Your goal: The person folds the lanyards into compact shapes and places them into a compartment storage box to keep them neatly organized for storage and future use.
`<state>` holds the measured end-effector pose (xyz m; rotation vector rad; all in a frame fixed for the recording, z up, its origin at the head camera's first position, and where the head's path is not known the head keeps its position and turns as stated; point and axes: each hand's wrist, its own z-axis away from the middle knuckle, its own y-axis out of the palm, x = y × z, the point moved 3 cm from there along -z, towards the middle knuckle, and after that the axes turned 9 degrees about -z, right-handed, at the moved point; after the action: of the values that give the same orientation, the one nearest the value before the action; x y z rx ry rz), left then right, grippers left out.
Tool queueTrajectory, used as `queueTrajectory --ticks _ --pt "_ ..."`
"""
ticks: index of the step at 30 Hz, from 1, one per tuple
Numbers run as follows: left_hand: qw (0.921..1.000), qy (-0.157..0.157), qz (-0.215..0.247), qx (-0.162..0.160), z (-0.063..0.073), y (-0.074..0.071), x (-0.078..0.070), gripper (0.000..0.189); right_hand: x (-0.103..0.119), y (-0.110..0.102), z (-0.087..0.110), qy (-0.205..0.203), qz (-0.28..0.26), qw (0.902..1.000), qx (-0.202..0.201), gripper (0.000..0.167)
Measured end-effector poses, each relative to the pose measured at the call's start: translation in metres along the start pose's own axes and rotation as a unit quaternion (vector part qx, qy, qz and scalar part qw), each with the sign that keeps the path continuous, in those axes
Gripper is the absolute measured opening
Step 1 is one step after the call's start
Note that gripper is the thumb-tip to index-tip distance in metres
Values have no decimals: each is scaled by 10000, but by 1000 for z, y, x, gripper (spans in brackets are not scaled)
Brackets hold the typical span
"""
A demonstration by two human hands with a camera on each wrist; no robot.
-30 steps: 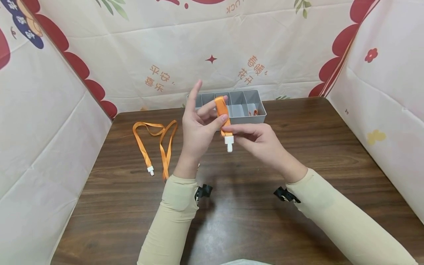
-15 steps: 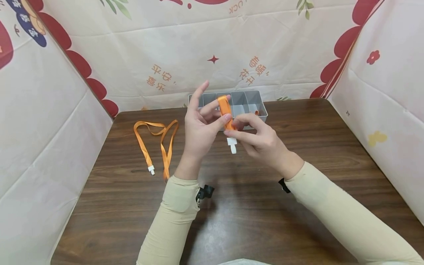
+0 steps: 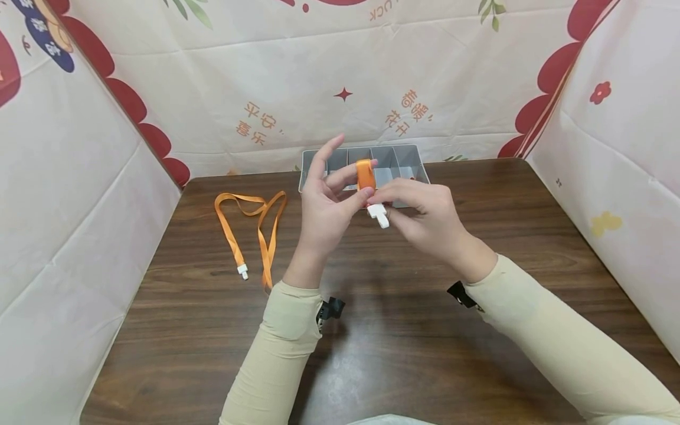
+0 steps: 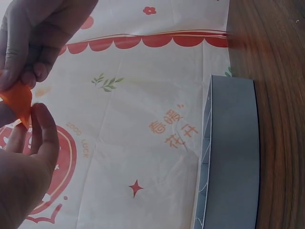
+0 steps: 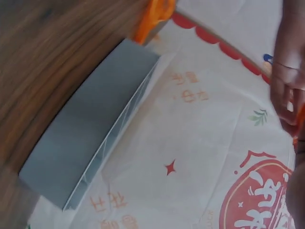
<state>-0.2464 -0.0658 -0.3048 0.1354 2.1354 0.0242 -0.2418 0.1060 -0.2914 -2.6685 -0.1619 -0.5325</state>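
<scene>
Filling the upper part of the head view, we see the printed cloth, and below it the brown table spreads across the middle and bottom of the frame. Two pale sleeves reach up from the lower edge. Near the top centre we find the grey divided box, partly behind the hands in the head view, its long plain side facing us in the left wrist view. At centre left, a loose orange lanyard lies in bends on the wood, well apart from the box. Just above the middle of the frame our left hand pinches the folded orange strap with its thumb; one finger runs into the strap's loop and another points upward. Our right hand, fingertips together on the lower end of the same strap, pinches it from the right. What has just changed is the white clip: compared with a moment ago it sits higher and more tilted, and less orange shows between thumb and clip, so we judge that the strap's tail is being gathered in and the bundle is growing more compact. The strap lies between the two hands, just right of our left palm and touching both sets of fingers, while the clip juts out below our right fingertips toward the lower right.
</scene>
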Motion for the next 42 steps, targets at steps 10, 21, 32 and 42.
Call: queueTrajectory --ticks 10,21,32,42 --pt "9940 509 -962 67 8 4 8 96 9 -13 -17 2956 -681 9511 -578 8" --pt "9995 212 -154 -151 11 12 12 63 7 -14 -8 2591 -117 9650 -380 11" --pt "9991 328 -208 -172 5 3 7 46 -5 -14 23 1607 -465 9854 317 32" --pt "9991 189 -357 -117 3 0 3 39 -17 -14 37 1790 -403 9818 491 32"
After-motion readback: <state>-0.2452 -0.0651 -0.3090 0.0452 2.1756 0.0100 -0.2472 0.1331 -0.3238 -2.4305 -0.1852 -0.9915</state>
